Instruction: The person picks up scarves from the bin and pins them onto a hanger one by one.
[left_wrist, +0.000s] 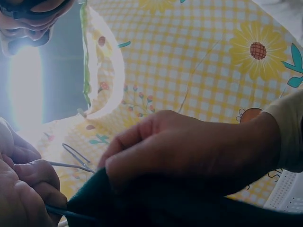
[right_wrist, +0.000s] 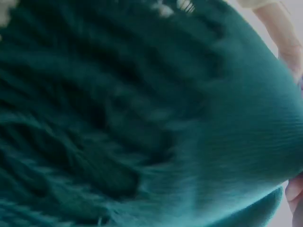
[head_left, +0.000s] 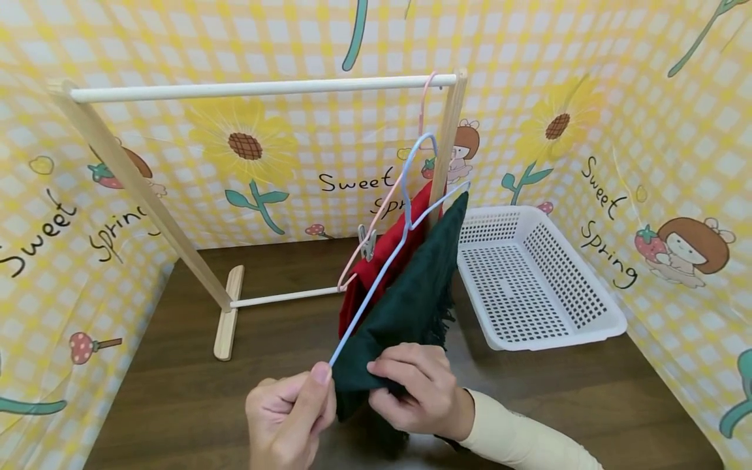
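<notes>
My left hand pinches the near end of a light blue clothes hanger between thumb and fingers. Over the hanger's lower part drapes a dark green fringed scarf. My right hand pinches the scarf's near edge, close beside the left hand. In the left wrist view both hands meet at the cloth. Scarf fabric and blurred fringe fill most of the right wrist view. Behind, a red cloth hangs on a pink hanger, whose hook is over the rack's top bar.
A wooden rack with a white top bar stands at the back. A grey clip sits on the pink hanger. To the right is a white perforated basket on the dark wood table. Yellow checked fabric surrounds everything.
</notes>
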Motion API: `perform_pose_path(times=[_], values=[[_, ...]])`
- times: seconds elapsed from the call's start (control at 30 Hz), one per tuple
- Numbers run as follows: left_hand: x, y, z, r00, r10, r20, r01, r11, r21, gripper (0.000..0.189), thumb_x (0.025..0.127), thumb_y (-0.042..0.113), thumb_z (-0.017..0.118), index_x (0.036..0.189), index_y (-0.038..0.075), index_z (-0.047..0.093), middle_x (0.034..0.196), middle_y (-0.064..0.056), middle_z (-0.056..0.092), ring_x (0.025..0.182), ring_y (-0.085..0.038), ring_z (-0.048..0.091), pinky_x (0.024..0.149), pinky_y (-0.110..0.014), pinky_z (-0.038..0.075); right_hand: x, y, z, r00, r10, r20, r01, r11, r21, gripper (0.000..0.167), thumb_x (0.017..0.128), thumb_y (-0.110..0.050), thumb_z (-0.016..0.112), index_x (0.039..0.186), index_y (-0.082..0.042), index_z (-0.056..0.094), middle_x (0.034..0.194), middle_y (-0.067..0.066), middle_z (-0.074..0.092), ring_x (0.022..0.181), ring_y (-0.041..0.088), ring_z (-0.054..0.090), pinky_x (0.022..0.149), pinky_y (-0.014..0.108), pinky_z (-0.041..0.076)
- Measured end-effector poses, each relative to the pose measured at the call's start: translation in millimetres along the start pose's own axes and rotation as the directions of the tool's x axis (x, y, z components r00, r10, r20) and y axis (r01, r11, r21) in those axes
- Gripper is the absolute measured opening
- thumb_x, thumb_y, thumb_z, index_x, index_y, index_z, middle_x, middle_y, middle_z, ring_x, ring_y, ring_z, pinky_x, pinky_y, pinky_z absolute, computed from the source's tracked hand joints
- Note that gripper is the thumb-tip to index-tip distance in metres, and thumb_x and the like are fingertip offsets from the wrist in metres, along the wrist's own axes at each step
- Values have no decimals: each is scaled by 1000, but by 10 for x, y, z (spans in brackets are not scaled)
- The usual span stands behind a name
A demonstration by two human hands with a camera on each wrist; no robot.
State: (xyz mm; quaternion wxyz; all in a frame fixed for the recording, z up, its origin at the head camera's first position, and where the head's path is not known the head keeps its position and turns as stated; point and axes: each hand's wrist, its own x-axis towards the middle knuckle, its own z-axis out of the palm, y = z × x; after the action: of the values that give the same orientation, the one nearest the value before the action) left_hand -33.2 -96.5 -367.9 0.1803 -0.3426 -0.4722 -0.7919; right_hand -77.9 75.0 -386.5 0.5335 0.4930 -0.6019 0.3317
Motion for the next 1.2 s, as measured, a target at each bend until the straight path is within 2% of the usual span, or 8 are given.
perform_pose_path(times=[0.47,0.63,0.73,0.8,0.87,1.03,1.13,1.2], values=[[10,30,-33,1000,-2,3,3,998,-70,50,89,-31,24,54,1,38,46,-5,29,36,-9,24,31,-13,15,-60,-97,49,995,-52,81,50,998,30,14,90,-13,68,83,0,68,74,6,68,57,4,60,66,11,53],[21,53,-67,1000,3,5,-3,995,-104,50,90,-31,22,54,1,36,46,-5,29,37,-10,24,33,-13,16,-339,-110,12,990,62,130,-83,984,158,32,92,-28,74,84,1,64,66,0,63,52,0,55,62,6,48],[23,62,-92,1000,4,4,-3,992,-123,50,90,-30,22,54,1,36,46,-5,29,37,-11,25,33,-14,17,-545,-82,-55,952,199,232,-253,939,234,30,95,-29,71,84,-3,65,62,-4,58,48,-2,47,56,3,39],[24,77,-115,1000,-5,-3,5,991,-134,50,91,-30,21,54,0,37,46,-5,28,37,-11,24,33,-13,16,-673,-5,-142,892,289,347,-385,888,251,24,94,-29,73,86,-7,66,61,-6,58,49,-4,45,52,2,36],[33,97,-147,1000,-16,-11,14,989,-150,49,91,-30,19,56,-2,39,47,-5,28,37,-11,23,33,-13,14,-790,125,-259,793,386,472,-530,819,220,18,91,-27,77,86,-12,68,62,-7,60,52,-5,48,52,4,39],[68,165,-211,999,-29,-24,24,981,-191,49,93,-28,15,59,-4,40,49,-5,26,39,-10,20,30,-11,11,-996,504,-612,409,592,695,-781,621,-70,15,84,-27,82,87,-17,71,64,-12,59,57,-7,49,52,12,43],[94,193,-220,1000,-17,-15,14,978,-207,48,93,-27,14,58,-2,36,50,-5,26,40,-10,20,30,-10,11,-1061,663,-803,198,605,771,-803,551,-226,19,85,-29,81,93,-14,71,66,-14,56,58,-5,48,53,16,44],[115,206,-218,1000,-7,-9,5,977,-213,48,92,-27,14,57,-1,34,50,-5,25,40,-9,20,31,-10,10,-1082,731,-906,85,562,823,-803,527,-277,22,86,-26,80,98,-12,70,68,-14,56,59,-4,48,53,18,44]])
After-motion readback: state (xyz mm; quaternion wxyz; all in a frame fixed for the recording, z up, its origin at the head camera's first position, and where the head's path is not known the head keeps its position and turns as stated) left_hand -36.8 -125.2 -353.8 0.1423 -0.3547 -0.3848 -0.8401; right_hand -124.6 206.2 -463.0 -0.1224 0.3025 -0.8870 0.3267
